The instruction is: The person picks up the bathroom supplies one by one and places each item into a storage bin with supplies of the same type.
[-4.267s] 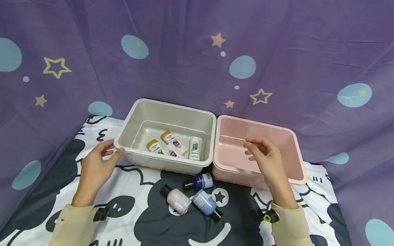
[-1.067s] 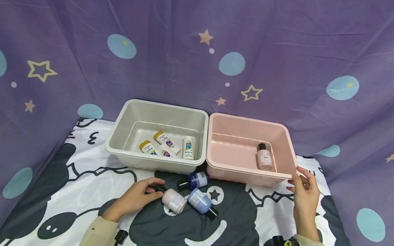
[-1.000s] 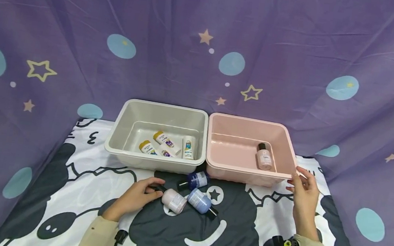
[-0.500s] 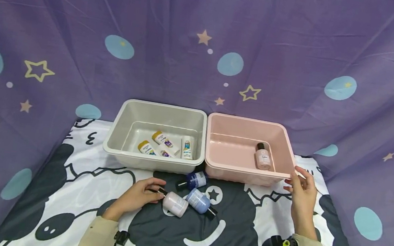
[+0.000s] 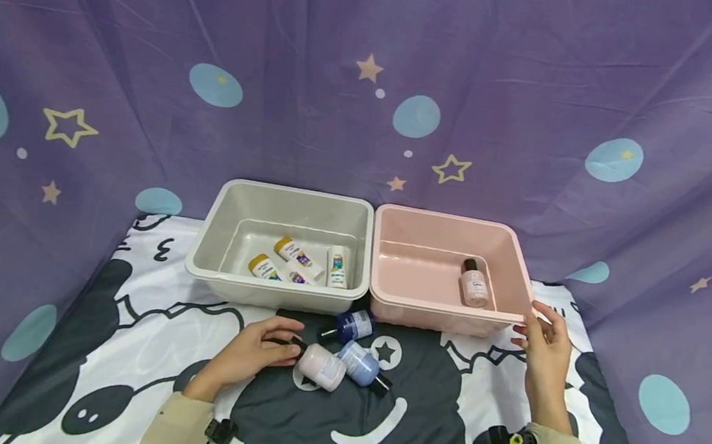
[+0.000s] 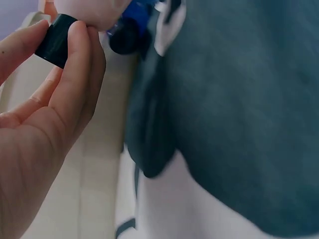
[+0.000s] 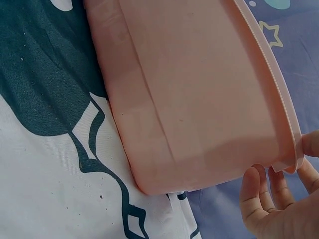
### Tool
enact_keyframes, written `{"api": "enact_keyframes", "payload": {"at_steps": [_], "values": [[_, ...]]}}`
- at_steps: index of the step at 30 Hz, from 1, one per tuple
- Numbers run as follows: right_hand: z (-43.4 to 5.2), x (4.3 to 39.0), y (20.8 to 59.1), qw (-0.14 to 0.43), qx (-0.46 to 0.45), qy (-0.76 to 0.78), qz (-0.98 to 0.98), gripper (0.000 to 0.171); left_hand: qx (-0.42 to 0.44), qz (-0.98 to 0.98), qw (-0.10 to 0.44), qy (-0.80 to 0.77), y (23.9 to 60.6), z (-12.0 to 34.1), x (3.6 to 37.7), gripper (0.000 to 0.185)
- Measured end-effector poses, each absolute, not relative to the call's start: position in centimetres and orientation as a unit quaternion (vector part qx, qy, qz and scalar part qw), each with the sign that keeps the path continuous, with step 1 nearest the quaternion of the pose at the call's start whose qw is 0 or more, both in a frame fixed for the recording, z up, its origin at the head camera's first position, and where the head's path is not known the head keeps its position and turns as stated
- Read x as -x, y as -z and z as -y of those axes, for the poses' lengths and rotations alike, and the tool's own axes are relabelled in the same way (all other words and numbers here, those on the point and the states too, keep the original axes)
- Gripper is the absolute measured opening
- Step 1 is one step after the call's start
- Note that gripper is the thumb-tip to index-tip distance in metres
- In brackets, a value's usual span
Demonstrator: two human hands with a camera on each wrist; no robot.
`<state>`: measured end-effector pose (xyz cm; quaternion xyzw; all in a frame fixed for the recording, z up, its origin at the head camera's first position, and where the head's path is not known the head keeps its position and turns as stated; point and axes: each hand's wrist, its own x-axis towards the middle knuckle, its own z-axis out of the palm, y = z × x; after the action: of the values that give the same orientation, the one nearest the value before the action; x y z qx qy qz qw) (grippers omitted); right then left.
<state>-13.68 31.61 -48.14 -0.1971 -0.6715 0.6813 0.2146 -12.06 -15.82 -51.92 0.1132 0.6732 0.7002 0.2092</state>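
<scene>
Pinching the black cap (image 6: 56, 34) of a pale pink bottle (image 5: 321, 367) between thumb and curled fingers, the left hand (image 5: 253, 352) rests on the cartoon-printed cloth (image 5: 134, 343) in front of the grey bin (image 5: 212, 249). That bottle lies on its side, touching a light blue bottle (image 5: 360, 364); a dark blue bottle (image 5: 351, 324) lies just in front of the grey bin's near wall. The right hand (image 5: 543, 349) sits at the pink bin (image 5: 385, 255)'s near right corner, fingers loosely bent under the rim, thumb at its edge. Inside the pink bin lies another pink bottle (image 5: 473, 284). The grey bin, touching the pink bin's left side, holds small white tubes (image 5: 297, 263).
</scene>
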Motion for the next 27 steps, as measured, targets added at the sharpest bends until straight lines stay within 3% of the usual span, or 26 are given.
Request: {"api": "enact_keyframes", "payload": {"at_steps": [15, 27], "values": [[-31.4, 13.5, 47.9, 0.210, 0.189, -0.680, 0.676, 0.032, -0.164, -0.672, 0.171, -0.702, 46.1, 12.3, 12.4, 0.046], [-31.5, 13.7, 47.9, 0.210, 0.192, -0.682, 0.673, 0.031, -0.179, -0.649, 0.151, -0.724, 41.8, 7.3, 16.4, 0.045]]}}
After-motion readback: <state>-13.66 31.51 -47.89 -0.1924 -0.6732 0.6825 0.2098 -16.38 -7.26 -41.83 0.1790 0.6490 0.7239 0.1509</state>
